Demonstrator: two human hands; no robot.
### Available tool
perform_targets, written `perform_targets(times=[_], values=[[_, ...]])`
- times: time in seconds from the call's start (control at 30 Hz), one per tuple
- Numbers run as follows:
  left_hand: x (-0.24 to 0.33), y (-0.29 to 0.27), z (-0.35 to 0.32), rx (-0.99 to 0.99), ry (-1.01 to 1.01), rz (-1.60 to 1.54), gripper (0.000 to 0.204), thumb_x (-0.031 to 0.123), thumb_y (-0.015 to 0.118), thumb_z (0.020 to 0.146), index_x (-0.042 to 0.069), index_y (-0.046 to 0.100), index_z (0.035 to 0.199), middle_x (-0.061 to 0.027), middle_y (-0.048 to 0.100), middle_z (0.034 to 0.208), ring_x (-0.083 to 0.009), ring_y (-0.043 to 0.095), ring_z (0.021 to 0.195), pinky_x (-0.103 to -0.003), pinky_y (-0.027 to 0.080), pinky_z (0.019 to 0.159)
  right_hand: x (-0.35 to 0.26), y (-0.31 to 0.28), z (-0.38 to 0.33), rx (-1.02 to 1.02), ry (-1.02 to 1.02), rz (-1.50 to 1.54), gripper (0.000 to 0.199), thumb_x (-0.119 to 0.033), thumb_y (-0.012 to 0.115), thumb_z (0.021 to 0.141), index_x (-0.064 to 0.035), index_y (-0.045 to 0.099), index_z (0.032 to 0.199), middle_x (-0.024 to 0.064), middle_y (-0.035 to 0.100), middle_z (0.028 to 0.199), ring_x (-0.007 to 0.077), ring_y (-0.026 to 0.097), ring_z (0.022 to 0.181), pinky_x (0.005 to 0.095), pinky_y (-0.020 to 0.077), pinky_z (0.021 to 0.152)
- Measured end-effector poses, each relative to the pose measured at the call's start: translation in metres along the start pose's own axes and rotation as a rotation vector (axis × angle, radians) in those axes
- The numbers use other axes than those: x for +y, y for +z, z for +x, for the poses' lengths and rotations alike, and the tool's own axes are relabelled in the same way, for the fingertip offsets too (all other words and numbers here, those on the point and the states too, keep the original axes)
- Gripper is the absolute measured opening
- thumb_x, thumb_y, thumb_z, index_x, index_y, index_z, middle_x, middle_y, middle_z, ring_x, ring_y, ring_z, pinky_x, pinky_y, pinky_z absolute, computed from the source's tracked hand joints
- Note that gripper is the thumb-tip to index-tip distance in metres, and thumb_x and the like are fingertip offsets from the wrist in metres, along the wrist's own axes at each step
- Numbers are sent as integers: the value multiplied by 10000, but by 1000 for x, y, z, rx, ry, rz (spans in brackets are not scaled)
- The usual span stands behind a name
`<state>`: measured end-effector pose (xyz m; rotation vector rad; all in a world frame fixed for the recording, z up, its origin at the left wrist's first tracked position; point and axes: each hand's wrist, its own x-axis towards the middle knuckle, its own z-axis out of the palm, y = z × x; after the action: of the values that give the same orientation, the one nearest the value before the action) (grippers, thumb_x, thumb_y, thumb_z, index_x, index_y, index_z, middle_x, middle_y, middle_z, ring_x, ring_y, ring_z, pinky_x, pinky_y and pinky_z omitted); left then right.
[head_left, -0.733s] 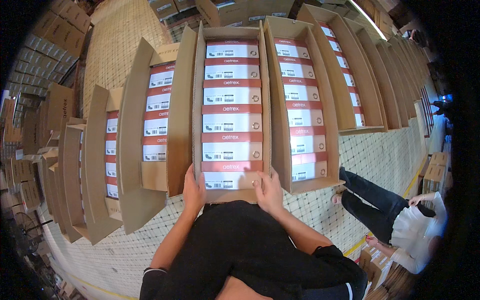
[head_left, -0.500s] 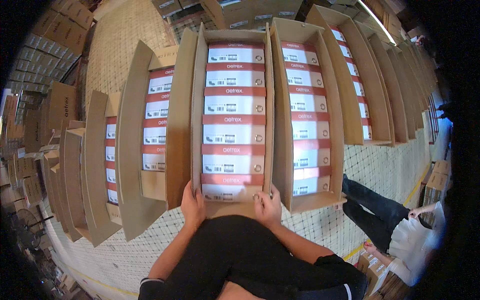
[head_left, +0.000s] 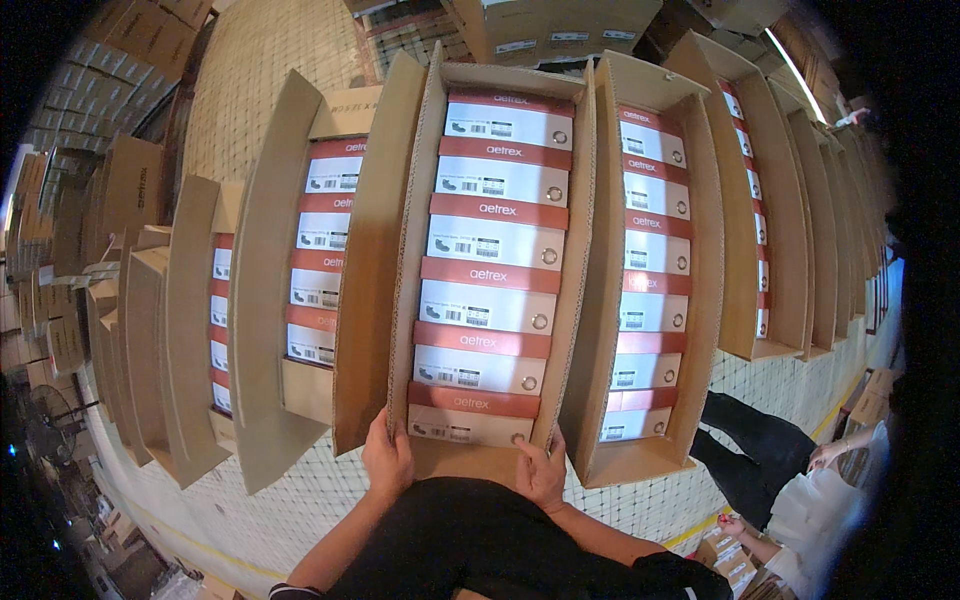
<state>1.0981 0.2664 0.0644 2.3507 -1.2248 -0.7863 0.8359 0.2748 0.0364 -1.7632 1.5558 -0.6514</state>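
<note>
A long open cardboard carton [head_left: 465, 462] stands right in front of me. Inside it runs a single column of several white shoeboxes [head_left: 485, 312] with red lid edges. At its near left corner my left hand [head_left: 387, 458] grips the side wall, thumb on top and fingers partly hidden outside. My right hand [head_left: 542, 472] closes on the near right corner, its thumb over the inner side beside the nearest shoebox. Both forearms come up from the lower edge, and the carton's near end is close to my body.
More open cartons of shoeboxes flank mine, one on the left [head_left: 312, 385] and one on the right [head_left: 640, 465], with further ones in a row. Stacked closed cartons [head_left: 570, 30] stand behind. At right, a person in dark trousers [head_left: 755, 450] is close by. A fan [head_left: 55, 420] is at far left.
The scene has shifted slightly right and down in view, and my carton leans a little more to the right at its far end. Both hands keep their hold on its near corners.
</note>
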Motion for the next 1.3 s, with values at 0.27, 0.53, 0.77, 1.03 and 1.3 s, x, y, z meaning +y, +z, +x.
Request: perform_targets(times=[0.27, 0.53, 0.77, 1.03, 1.3], values=[[-1, -1, 1, 4, 1, -23, 343, 134, 564, 964, 17, 555, 1286, -224, 648, 1133, -407, 634, 1033, -453, 502, 888, -1, 3, -2, 10, 63, 68, 266, -128, 654, 849, -110, 700, 1111, 390, 394, 1407, 516, 448, 1298, 482, 416, 1058], [-8, 1, 0, 11, 28, -12, 347, 132, 580, 948, 8, 563, 1272, -220, 647, 1128, -403, 635, 1034, -446, 504, 890, 4, 6, -6, 18, 55, 60, 263, -129, 658, 835, -106, 719, 1090, 392, 398, 1407, 518, 447, 1291, 478, 414, 1058], [-11, 1, -1, 30, 71, -31, 343, 125, 588, 944, -1, 562, 1262, -222, 649, 1118, -405, 637, 1027, -440, 508, 883, 3, 5, -6, 33, 47, 81, 278, -118, 663, 820, -113, 717, 1093, 407, 420, 1373, 527, 475, 1266, 477, 446, 1028], [-7, -1, -1, 10, 70, -51, 357, 98, 587, 935, -2, 551, 1276, -229, 644, 1122, -412, 636, 1019, -447, 508, 877, 6, 6, -7, 37, 25, 83, 284, -108, 660, 821, -112, 702, 1103, 411, 433, 1346, 532, 480, 1258, 494, 450, 1019], [-2, -3, -1, 3, 41, -56, 368, 81, 581, 928, 6, 549, 1287, -224, 643, 1130, -403, 633, 1036, -445, 499, 895, 4, 4, -7, 26, 35, 81, 289, -135, 656, 823, -111, 700, 1108, 398, 438, 1356, 526, 464, 1269, 499, 438, 1032]])
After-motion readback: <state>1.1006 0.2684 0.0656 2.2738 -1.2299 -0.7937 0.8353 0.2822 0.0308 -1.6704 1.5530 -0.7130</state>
